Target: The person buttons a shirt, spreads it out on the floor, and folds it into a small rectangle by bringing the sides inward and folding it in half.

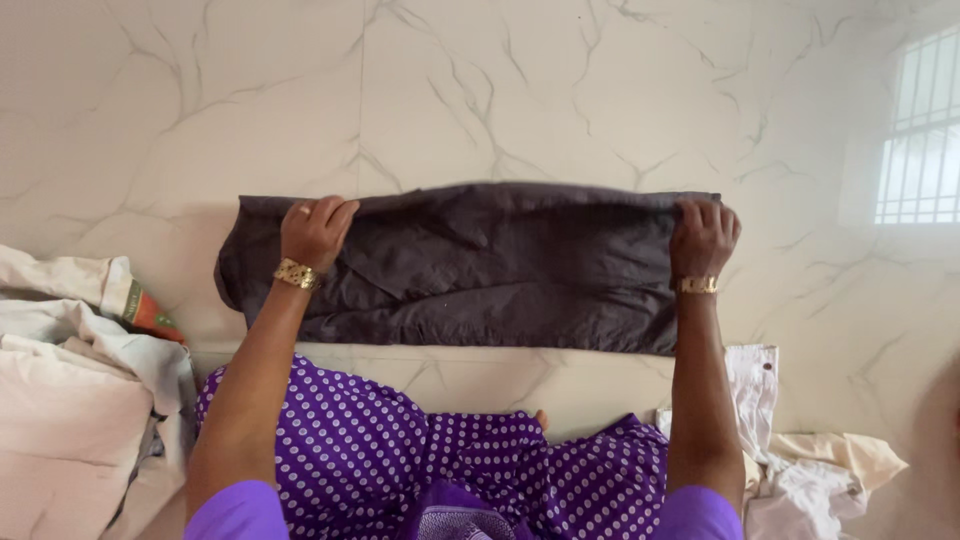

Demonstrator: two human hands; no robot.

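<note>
A dark grey garment [480, 270] lies folded into a long band on the white marble floor [500, 90]. My left hand [315, 230] grips its upper edge near the left end, fingers curled over the fabric. Its upper right corner is pinched by my right hand [703, 237]. Each wrist carries a gold bracelet, and the left hand has a ring. My legs in purple polka-dot cloth [400, 450] sit just in front of the garment.
A heap of white and cream clothes [70, 400] lies at the left, with a red and green patterned piece [150, 315] poking out. More white and beige cloth [800, 460] lies at the right. A window reflection [920, 130] shows on the floor at the far right.
</note>
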